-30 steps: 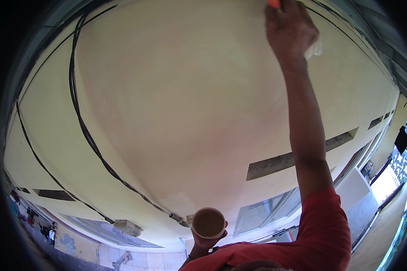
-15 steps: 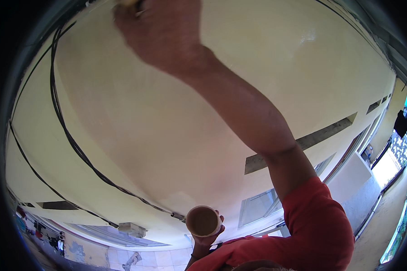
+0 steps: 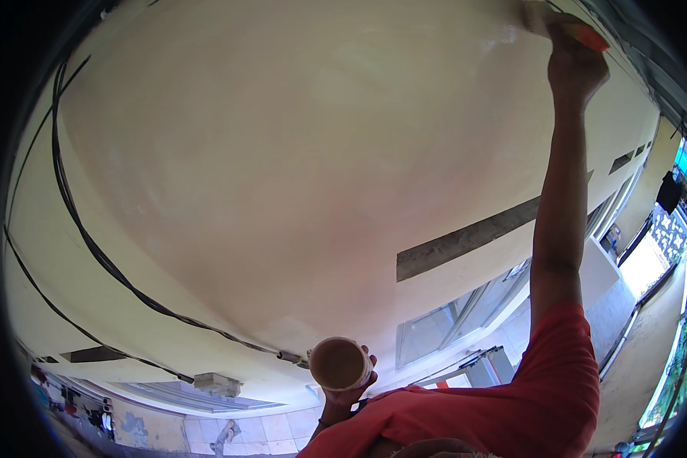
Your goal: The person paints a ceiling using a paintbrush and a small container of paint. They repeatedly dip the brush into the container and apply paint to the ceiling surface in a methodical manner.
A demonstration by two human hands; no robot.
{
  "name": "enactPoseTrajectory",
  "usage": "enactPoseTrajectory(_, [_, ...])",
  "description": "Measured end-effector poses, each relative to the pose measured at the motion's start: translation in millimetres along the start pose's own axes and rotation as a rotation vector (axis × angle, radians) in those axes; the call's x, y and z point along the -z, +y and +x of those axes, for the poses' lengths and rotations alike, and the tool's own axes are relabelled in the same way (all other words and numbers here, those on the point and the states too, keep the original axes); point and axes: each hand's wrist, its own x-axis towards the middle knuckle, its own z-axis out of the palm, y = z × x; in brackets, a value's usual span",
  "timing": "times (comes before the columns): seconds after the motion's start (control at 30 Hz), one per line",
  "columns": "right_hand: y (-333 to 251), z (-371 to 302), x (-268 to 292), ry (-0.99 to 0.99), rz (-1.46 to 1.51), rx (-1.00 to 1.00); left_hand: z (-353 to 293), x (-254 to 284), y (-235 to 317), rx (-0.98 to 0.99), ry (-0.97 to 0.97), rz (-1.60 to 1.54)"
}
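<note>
Nearest, at 6 o'clock, the person's red shirt (image 3: pixel 511 404) fills the lower edge. Just above it, the left hand (image 3: pixel 346 389) holds a small round cup (image 3: pixel 340 363) from below, fingers wrapped around its base, mouth turned toward the camera; contents look brownish but cannot be told for sure.

The right arm runs straight up to 1 o'clock, where the right hand (image 3: pixel 576 65) is clenched around a tool with an orange handle (image 3: pixel 591 38), its pale working end (image 3: pixel 538 15) pressed to the cream ceiling (image 3: pixel 320 153). It looks like a brush or scraper; which one cannot be told.

To do the stroke well, judging from this: keep the tool flat to the surface, work in even overlapping passes, and keep the cup level and close so reloading is short.

Farther off, black cables (image 3: pixel 91 244) curve across the ceiling from 10 to 7 o'clock.

Hard to make out: tool head cut by the rim, right fingertips hidden behind the handle, left wrist under the shirt, wet versus dry areas lost in glare.
</note>
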Motion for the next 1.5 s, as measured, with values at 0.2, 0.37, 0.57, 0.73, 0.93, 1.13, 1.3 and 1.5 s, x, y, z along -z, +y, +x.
enactPoseTrajectory(0.2, [-161.4, -95.9, 56.8, -0.115, 0.497, 0.551, -4.9, -6.4, 0.1, 0.006, 0.026, 0.013])
enactPoseTrajectory(0.37, [-223.0, -188.3, 132.8, -0.356, 1.087, 0.706, 5.9, -0.7, -2.5, 0.009, 0.049, 0.009])
enactPoseTrajectory(0.57, [-115.4, -146.6, 69.2, -0.546, 1.317, -0.208, -2.5, 6.3, 0.3, -0.042, 0.063, 0.078])
enactPoseTrajectory(0.73, [8.3, -51.7, 39.0, -0.077, 0.747, -0.095, 6.7, 5.0, -6.3, 0.01, 0.037, 0.03])
enactPoseTrajectory(0.93, [-89.7, -137.2, 83.4, -0.312, 0.688, 0.4, -0.1, 3.9, -10.8, 0.0, 0.096, 0.011])
enactPoseTrajectory(1.13, [-178.0, -250.8, 175.2, -0.718, 1.097, 0.668, 9.4, 13.9, -11.0, 0.026, 0.057, -0.004])
enactPoseTrajectory(1.3, [-153.1, -180.6, 107.9, -0.806, 1.296, 0.289, -5.5, 7.7, -5.6, -0.005, 0.072, -0.042])
enactPoseTrajectory(1.5, [-129.6, -18.8, 30.6, -0.163, 0.957, 0.166, -11.7, 11.2, -1.0, -0.045, 0.038, -0.041])
